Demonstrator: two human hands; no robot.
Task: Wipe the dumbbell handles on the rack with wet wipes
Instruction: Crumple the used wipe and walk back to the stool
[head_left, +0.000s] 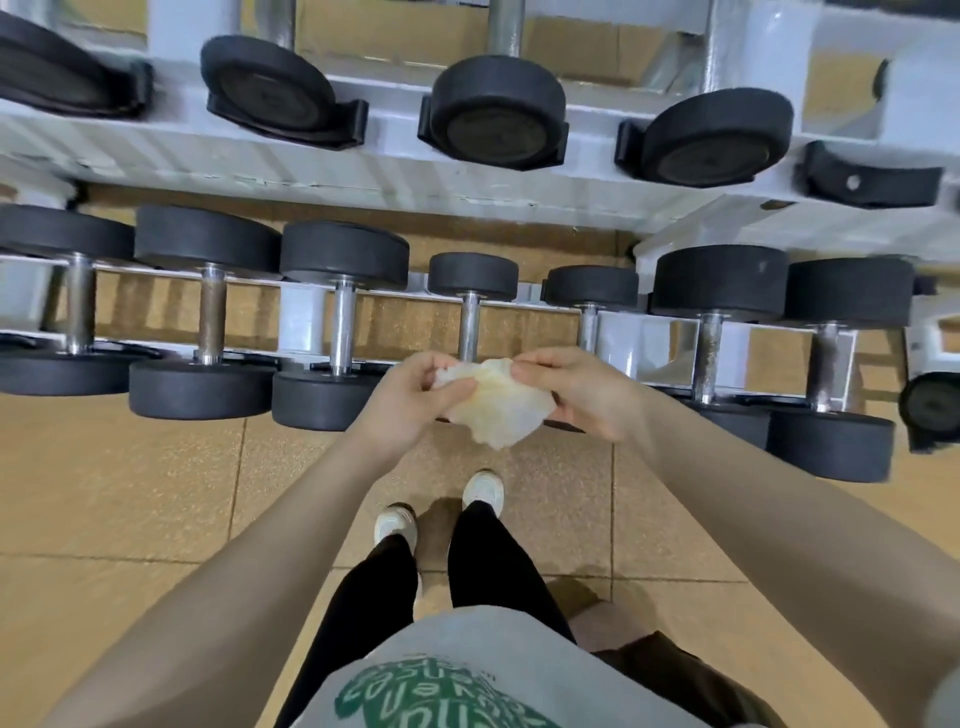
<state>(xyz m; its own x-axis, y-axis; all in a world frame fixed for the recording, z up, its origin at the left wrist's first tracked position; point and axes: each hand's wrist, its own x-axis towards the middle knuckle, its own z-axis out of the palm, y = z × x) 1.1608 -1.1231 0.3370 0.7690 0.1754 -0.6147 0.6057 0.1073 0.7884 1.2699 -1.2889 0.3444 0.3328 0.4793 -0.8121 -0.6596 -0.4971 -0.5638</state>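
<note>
We pinch the wet wipe (493, 402) with left hand (415, 400) and right hand (582, 389); probably best unfolding it fully before wrapping the nearest handle (469, 325).

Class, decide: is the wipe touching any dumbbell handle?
Cannot tell: in the head view the wipe, pinched by both hands, overlaps one handle.

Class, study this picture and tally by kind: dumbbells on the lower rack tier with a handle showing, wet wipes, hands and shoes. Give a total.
Dumbbells with a handle showing, lower tier: 7
Wet wipes: 1
Hands, left and right: 2
Shoes: 2
Total: 12
</note>
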